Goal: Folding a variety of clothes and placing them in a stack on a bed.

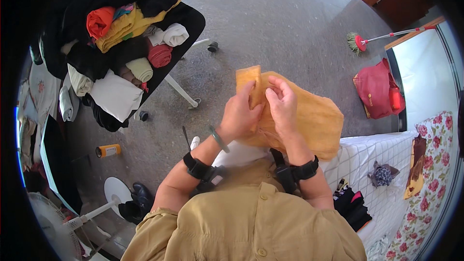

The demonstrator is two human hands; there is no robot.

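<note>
An orange-yellow cloth (309, 113), soft and creased, is spread in front of me over my lap, with one end folded into a narrow strip (248, 75). My left hand (240, 108) grips that folded strip between thumb and fingers. Close beside it, my right hand (283, 106) is curled over the cloth at the fold, its thumb near its bent fingers; part of its grip is hidden. A green bangle (219, 138) circles my left wrist. Both forearms wear black straps with small devices.
At left, a black chair (188, 24) on casters carries rolled and folded clothes. An orange can (108, 151), black shoes (141, 198) and a fan (53, 224) stand lower left. At right are a red bag (376, 88), a mop (356, 42) and a bed (386, 154) with black clothing.
</note>
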